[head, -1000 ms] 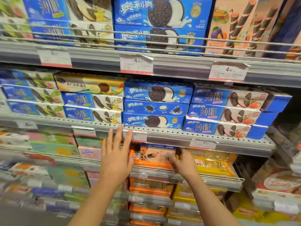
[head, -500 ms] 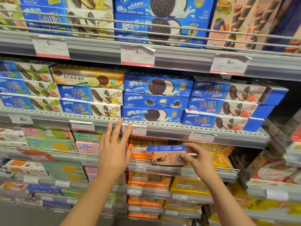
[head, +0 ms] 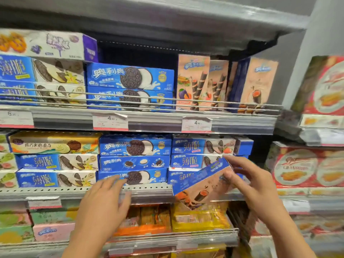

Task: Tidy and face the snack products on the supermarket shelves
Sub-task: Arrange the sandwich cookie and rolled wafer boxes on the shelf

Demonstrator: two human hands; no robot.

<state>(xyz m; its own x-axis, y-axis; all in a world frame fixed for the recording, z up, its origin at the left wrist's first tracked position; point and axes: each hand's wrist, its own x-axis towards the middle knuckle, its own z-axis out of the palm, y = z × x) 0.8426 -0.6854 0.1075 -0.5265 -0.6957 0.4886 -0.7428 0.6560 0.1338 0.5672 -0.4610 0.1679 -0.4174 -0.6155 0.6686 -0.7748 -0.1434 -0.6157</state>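
At the front edge of the middle shelf (head: pixel 149 190), the right hand (head: pixel 255 185) grips a tilted pink and blue wafer box (head: pixel 202 185), held in front of the stacked blue biscuit boxes (head: pixel 197 161). Beside it, the left hand (head: pixel 106 200) is open, fingers straight and spread, blurred, over the shelf edge below the cookie boxes (head: pixel 134 161).

Left hand (head: pixel 106 200), lower centre-left of frame: forearm raised, fingers extended and held together, blurred, gripping nothing. Right hand (head: pixel 255 185), lower right of frame: forearm raised, thumb and fingers pinching the end of a tilted blue-and-pink cardboard snack box (head: pixel 202 185).
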